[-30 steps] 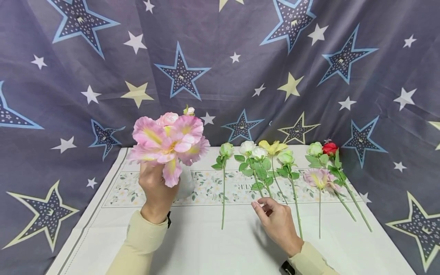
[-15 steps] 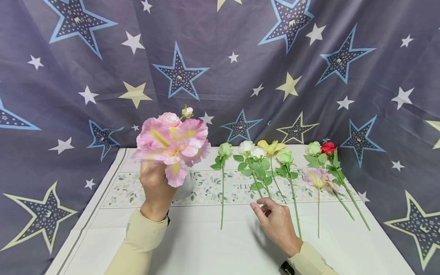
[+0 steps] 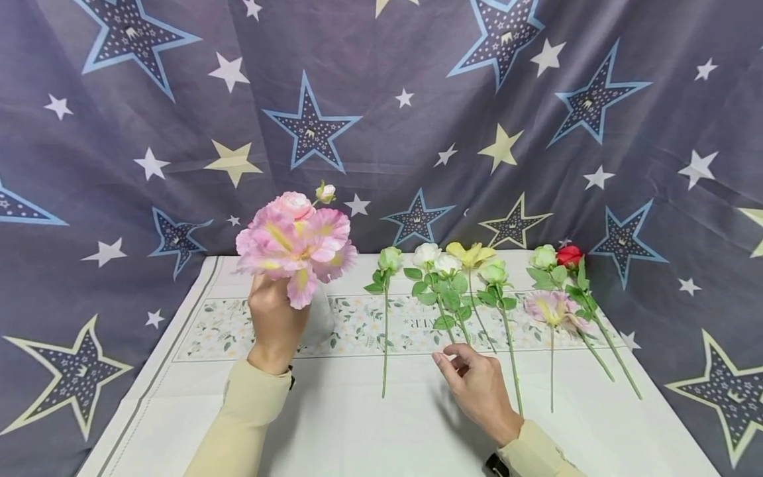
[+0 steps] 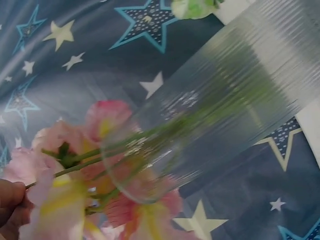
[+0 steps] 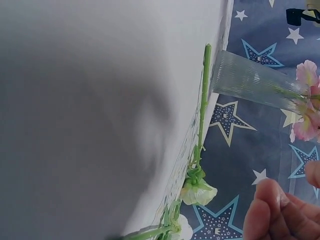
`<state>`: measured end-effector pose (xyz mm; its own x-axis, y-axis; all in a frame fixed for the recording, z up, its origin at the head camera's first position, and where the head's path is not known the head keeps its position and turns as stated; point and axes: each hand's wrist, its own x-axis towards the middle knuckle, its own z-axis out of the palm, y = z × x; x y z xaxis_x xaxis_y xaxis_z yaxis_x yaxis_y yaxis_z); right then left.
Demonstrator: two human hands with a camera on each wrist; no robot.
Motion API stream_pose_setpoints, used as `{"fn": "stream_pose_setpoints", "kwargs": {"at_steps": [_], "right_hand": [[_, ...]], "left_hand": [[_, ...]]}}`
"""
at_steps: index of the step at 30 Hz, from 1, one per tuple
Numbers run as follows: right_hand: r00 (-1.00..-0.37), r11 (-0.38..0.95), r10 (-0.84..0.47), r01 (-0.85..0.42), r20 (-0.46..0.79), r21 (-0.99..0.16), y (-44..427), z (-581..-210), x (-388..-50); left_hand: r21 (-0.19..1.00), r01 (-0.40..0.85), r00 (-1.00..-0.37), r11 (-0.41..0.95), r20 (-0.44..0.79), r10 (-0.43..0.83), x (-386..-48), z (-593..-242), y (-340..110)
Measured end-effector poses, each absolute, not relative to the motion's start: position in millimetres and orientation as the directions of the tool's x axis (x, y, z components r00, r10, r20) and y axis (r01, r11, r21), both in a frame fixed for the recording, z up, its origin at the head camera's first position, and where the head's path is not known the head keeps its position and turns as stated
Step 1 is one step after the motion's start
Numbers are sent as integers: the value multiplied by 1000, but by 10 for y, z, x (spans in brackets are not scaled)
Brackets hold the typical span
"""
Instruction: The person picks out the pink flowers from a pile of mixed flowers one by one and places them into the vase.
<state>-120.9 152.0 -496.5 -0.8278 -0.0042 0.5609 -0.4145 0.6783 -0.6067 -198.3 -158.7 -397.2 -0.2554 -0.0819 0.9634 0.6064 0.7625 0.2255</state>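
A clear ribbed vase (image 4: pixel 235 90) stands on the left of the table, with green stems inside it. Pink-and-yellow flowers (image 3: pixel 298 242) spread over its mouth, along with a pink rose (image 3: pixel 296 204) and a small bud (image 3: pixel 325 193). My left hand (image 3: pixel 277 321) is up beside the vase rim; in the left wrist view its fingertips (image 4: pixel 12 192) pinch a flower stem, and the blooms partly hide the grip. My right hand (image 3: pixel 479 391) hovers over the table's front, fingers loosely curled and holding nothing, near the stems of the white roses (image 3: pixel 446 264).
Loose artificial flowers lie in a row: a green rose (image 3: pixel 390 260), a yellow flower (image 3: pixel 471 254), another green rose (image 3: pixel 494 272), a pale pink flower (image 3: pixel 551 308) and a red rose (image 3: pixel 569 256). A starry curtain (image 3: pixel 369 53) hangs behind the white table (image 3: pixel 357 430).
My left hand and the large pink bloom have shifted slightly up and away. The right hand has stayed in about the same place.
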Motion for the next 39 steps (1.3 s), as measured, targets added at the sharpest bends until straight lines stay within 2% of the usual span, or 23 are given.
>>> {"fn": "stream_pose_setpoints", "kwargs": {"at_steps": [4,7,13,17,25,34,39], "right_hand": [[-824,678,0,-417,567,-605,1526,-4972,-1207],[-824,678,1,-416,567,-606,1530,-4977,-1205],[-827,682,6,-408,562,-607,1532,-4991,-1197],[-830,680,7,-406,558,-611,1533,-5002,-1193],[-832,680,10,-401,555,-614,1549,-5025,-1197],[-839,682,11,-392,544,-618,1551,-5028,-1204],[-836,687,19,-387,548,-615,1566,-5012,-1205]], "left_hand": [[249,572,-314,781,947,-72,-2046,-4041,-1627],[247,541,-329,804,942,-68,-2088,-4084,-1644],[197,498,-306,844,951,-41,-2142,-4122,-1631],[204,460,-286,864,955,-74,-2160,-4149,-1621],[225,351,-340,909,935,-100,-2213,-4268,-1662],[252,367,-319,896,938,-133,-2081,-4398,-1644],[215,389,-284,896,953,-105,-1995,-4456,-1558]]}}
